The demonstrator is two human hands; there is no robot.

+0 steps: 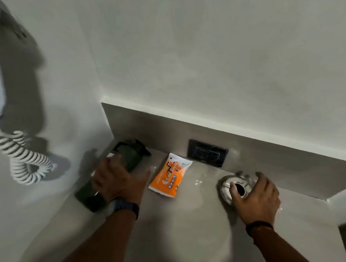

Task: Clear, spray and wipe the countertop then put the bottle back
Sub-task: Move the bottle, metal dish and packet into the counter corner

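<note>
Left hand (117,180) wrapped around dark green bottle (108,172) — bottle tilted, at back-left corner of grey desk (180,237). Right hand (255,199) closed over shiny metal can (236,186) near backsplash, fingers curled on its rim. Orange-and-white packet (169,175) flat on desk between the two hands — apart from both. Black wall socket (208,152) just behind packet. White coiled cord (19,157) on left wall.
</note>
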